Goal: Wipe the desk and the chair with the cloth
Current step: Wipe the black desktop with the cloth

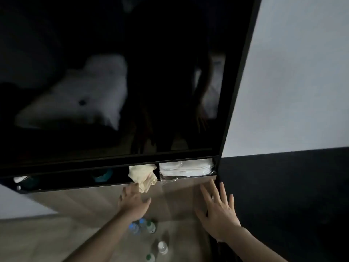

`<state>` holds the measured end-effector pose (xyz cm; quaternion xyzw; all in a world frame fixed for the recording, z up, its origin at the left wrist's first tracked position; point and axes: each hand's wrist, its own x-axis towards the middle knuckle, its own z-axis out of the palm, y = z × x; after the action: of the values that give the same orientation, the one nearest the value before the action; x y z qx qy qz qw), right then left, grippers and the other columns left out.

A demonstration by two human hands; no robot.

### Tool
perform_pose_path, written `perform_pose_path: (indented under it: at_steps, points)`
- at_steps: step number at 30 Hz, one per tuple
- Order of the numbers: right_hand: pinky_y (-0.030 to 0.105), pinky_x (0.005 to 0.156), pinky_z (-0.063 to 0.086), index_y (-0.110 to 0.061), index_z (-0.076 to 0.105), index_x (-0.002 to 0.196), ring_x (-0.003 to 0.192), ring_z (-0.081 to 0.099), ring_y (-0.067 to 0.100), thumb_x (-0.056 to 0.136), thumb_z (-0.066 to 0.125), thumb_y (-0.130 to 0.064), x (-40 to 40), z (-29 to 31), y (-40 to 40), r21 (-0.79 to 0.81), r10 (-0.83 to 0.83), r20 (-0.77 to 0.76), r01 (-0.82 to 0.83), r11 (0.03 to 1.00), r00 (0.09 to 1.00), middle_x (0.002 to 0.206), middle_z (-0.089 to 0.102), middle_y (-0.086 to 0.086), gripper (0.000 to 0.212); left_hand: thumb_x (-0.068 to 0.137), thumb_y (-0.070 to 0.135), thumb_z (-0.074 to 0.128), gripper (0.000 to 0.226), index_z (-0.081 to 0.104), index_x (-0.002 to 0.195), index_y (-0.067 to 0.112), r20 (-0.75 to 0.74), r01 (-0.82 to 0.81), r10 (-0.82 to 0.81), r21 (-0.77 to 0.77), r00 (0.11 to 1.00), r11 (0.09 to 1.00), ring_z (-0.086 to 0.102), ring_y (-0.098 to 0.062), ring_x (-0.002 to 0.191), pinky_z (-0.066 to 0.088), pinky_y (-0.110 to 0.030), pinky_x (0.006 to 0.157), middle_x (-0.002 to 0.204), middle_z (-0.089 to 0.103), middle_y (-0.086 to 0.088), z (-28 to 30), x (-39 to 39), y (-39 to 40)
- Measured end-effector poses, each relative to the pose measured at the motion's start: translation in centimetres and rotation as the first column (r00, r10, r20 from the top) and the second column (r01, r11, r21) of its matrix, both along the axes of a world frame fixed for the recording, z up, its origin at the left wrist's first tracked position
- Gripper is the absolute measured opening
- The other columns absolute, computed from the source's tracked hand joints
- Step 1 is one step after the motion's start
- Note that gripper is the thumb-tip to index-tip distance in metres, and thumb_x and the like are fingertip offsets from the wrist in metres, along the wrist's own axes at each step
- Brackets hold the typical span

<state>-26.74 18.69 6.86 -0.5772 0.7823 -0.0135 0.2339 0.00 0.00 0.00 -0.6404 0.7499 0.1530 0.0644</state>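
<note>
My left hand (133,200) is up with fingers spread and relaxed, holding nothing, fingertips right at the cream cloth (144,177) that's hanging out of the narrow shelf (105,184) under the big dark screen (113,72). My right hand (219,210) is flat and spread too, pressed against the wood panel (175,197) by the shelf's right end, just below a stack of white folded towels (186,168). A few plastic bottles (143,226) stand on the wooden surface (37,241) below my arms.

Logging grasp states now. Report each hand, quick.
Left hand: open, fingers reaching at the cream cloth, not gripping.
Right hand: open, fingers spread, holding nothing.
</note>
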Motion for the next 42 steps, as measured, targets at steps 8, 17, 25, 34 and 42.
perform_pose_path:
  at_steps: [8, 17, 25, 34, 42]
  points:
    - [0.060, 0.130, -0.003, -0.036, -0.005, 0.169, 0.159, -0.030, 0.032, 0.107, 0.035, -0.061, 4.0, -3.1, -1.8, 0.044, -0.183, 0.058, 0.181, 0.982, 0.981, 0.174, -0.028, -0.003, 0.077, 0.083, 0.066, 0.069, 0.095, 0.043, 0.150, 0.003, -0.369, -0.524, 0.678, 0.438, 0.636, 0.730, 0.056, -0.043, 0.130, 0.055, -0.049, 0.096, 0.150, 0.049, -0.021, -6.2, 0.1, -12.3]
    - [0.056, 0.131, 0.000, -0.042, 0.001, 0.168, 0.161, -0.024, 0.029, 0.105, 0.039, -0.062, 2.8, -4.9, 0.6, 0.086, -0.368, 0.131, 0.359, 0.929, 0.920, 0.176, -0.022, -0.005, 0.076, 0.086, 0.044, 0.085, 0.081, 0.048, 0.143, 0.000, -0.446, -0.562, 0.819, 0.597, 0.361, 0.573, 0.064, -0.035, 0.123, 0.054, -0.040, 0.097, 0.133, 0.059, -0.011, -9.0, -2.5, -14.3]
    - [0.053, 0.132, 0.009, -0.042, 0.016, 0.166, 0.164, -0.012, 0.026, 0.103, 0.046, -0.064, 1.1, -5.5, 4.8, 0.058, -0.406, 0.266, 0.406, 0.912, 0.874, 0.177, -0.012, -0.008, 0.073, 0.093, 0.032, 0.079, 0.072, 0.048, 0.148, -0.002, -0.583, -0.609, 0.750, 0.483, 0.311, 0.629, 0.060, -0.040, 0.126, 0.051, -0.046, 0.100, 0.144, 0.057, -0.025, -4.8, -0.1, -4.7]
    - [0.050, 0.131, 0.016, -0.040, 0.022, 0.165, 0.164, 0.000, 0.026, 0.103, 0.054, -0.056, -5.9, -5.9, 15.7, 0.052, -0.339, 0.323, 0.341, 0.938, 0.884, 0.176, -0.005, -0.008, 0.072, 0.063, 0.033, 0.090, 0.053, 0.074, 0.107, 0.007, -0.628, -0.406, 0.619, 0.468, 0.472, 0.785, 0.072, -0.021, 0.077, 0.054, -0.031, 0.064, 0.090, 0.077, -0.007, 0.3, -5.2, 15.1]
    - [0.052, 0.129, 0.023, -0.039, 0.023, 0.164, 0.163, 0.003, 0.026, 0.102, 0.059, -0.051, -14.5, -7.1, 25.8, 0.097, -0.396, 0.253, 0.384, 0.918, 0.883, 0.177, -0.002, -0.006, 0.073, 0.086, 0.029, 0.080, 0.030, 0.066, 0.112, 0.029, -0.527, -0.024, 0.437, 0.619, 0.729, 0.785, 0.062, -0.003, 0.085, 0.047, -0.018, 0.062, 0.097, 0.068, 0.012, 0.0, -22.0, 27.1]
